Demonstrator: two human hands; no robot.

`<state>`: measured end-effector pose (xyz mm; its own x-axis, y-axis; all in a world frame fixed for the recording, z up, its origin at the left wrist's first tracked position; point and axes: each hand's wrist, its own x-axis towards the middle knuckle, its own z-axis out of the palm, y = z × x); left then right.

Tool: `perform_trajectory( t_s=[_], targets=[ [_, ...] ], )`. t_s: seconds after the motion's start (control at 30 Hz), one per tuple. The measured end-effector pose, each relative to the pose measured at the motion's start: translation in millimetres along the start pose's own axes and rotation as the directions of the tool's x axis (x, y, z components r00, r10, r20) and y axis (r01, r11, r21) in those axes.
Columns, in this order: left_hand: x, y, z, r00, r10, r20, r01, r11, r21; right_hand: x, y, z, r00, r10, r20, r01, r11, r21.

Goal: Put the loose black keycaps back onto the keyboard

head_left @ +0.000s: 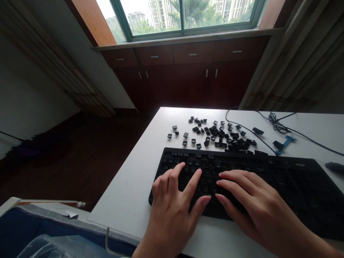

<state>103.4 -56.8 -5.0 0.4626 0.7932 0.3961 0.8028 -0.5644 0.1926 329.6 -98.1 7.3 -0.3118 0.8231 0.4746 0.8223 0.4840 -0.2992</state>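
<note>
White desk [126, 200], black computer keyboard [276, 172], loose keycaps [215, 131]

Keyboard flat on desk, which seems to brace it, so gripping looks unneeded. Left hand [174, 195]: fingers spread over keyboard's left part, nothing seen held. Right hand [254, 197]: loosely bent, thumb apart, nothing seen held. Keycaps scattered behind, likely out of the way.

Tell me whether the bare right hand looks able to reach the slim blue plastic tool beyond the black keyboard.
Probably yes: the right hand is over the keyboard, seemingly holding nothing, and the blue tool lies largely uncovered. A flat black piece and thin black cable lie close by.
</note>
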Motion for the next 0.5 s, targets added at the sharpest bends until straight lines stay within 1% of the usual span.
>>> perform_trajectory(
  t_s=[0.13, 0.33, 0.4, 0.5],
  targets=[
    [-0.4, 0.2, 0.2, 1.0, -0.001, -0.001, 0.001, 1.0, -0.01, 0.3, -0.8, 1.5, 1.0, 0.007, 0.008, -0.007, 1.0, 0.007],
    [-2.4, -0.1, -0.3, 1.0, 0.0, -0.006, 0.0, 1.0, -0.009, 4.9, -3.8, 3.1, 0.999, -0.035, 0.036, 0.035, 0.999, 0.006],
    [-2.7, -0.3, -0.6, 1.0, 0.001, -0.009, -0.001, 1.0, -0.008, 5.8, -3.3, 2.1, 0.999, -0.02, 0.025, 0.02, 1.0, 0.006],
    [-2.4, -0.5, -0.9, 1.0, 0.014, -0.005, -0.014, 1.0, -0.001, 4.9, -0.3, -1.0, 1.0, 0.013, -0.022, -0.013, 1.0, -0.014]
  ],
)
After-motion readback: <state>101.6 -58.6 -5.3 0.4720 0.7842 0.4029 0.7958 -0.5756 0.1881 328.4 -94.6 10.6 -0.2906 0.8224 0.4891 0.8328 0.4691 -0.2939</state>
